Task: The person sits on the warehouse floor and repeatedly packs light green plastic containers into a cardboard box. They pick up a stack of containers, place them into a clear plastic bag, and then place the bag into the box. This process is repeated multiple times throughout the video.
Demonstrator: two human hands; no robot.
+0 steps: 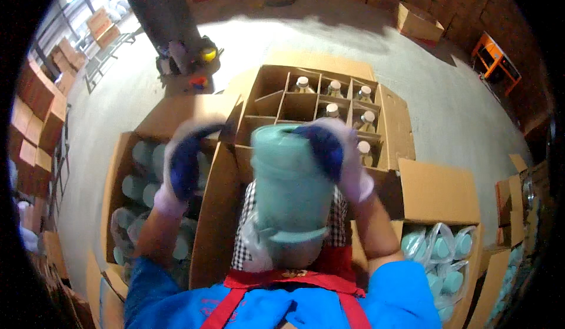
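Container, teal and blurred, is before the chest, gripped near its top by the gloved right hand. Left hand, open with fingers curved, is above the left box, near its far right corner. Beyond, a divided box holds capped bottles, mostly toward its right edge.

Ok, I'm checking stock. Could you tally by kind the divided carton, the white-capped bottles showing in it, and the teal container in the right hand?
Divided carton: 1
White-capped bottles in view, others possibly hidden: 6
Teal container in the right hand: 1
Total: 8
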